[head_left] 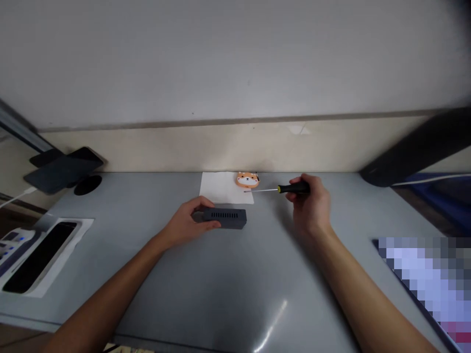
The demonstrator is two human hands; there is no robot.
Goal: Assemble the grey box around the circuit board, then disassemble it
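My left hand [191,220] grips the left end of a dark grey, box-shaped device [230,219] with a row of slots along its upper face. Its thumb lies on the near side and the fingers reach round the back. To the right, my right hand [312,201] is closed round the black handle of a screwdriver [292,188] with a yellow collar. The thin metal shaft points left, and its tip is near an orange and white animal-face item [248,180]. That item rests partly on a white sheet of paper [219,188] behind the device.
A phone [40,257] lies on white paper at the left, beside a power strip [16,247]. Another phone on a stand [69,166] is at the back left. A dark cylinder [412,147] leans at the back right. A blurred-out screen [430,289] is at the right edge.
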